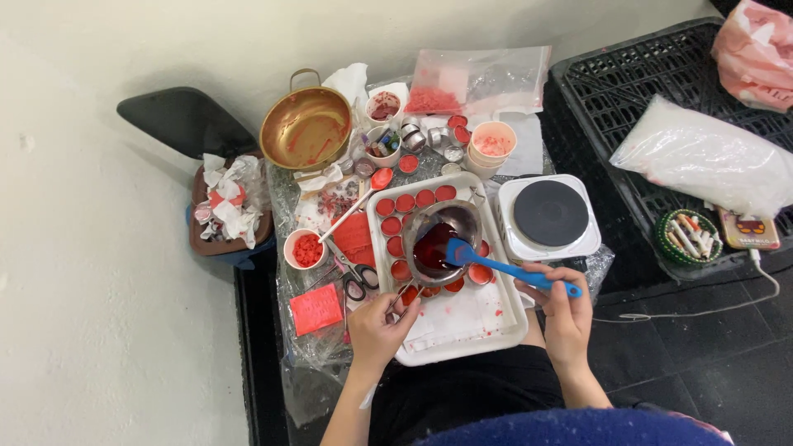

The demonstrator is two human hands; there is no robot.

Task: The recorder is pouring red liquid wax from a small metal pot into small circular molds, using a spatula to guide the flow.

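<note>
A small steel melting pot with dark red liquid wax (pixel 438 239) is tipped over the white plastic tray (pixel 462 343), its wire handle pinched shut in the grip of the left hand (pixel 378 330), just below the pot. A blue silicone spatula (pixel 504 266) is clasped in the closed grip of the right hand (pixel 566 318); the blade is set at the pot's right rim, over the wax. Small round tins filled with red wax (pixel 405 203) are lined up in the tray around the pot. A white cup of red wax flakes (pixel 304 248) with a red-tipped spoon is seen left of the tray, black-handled scissors (pixel 357 281) beside it. A brass-coloured pan with red residue (pixel 306 128) is placed farther back. A white electric hotplate with black disc (pixel 549 216) is seen right of the tray.
</note>
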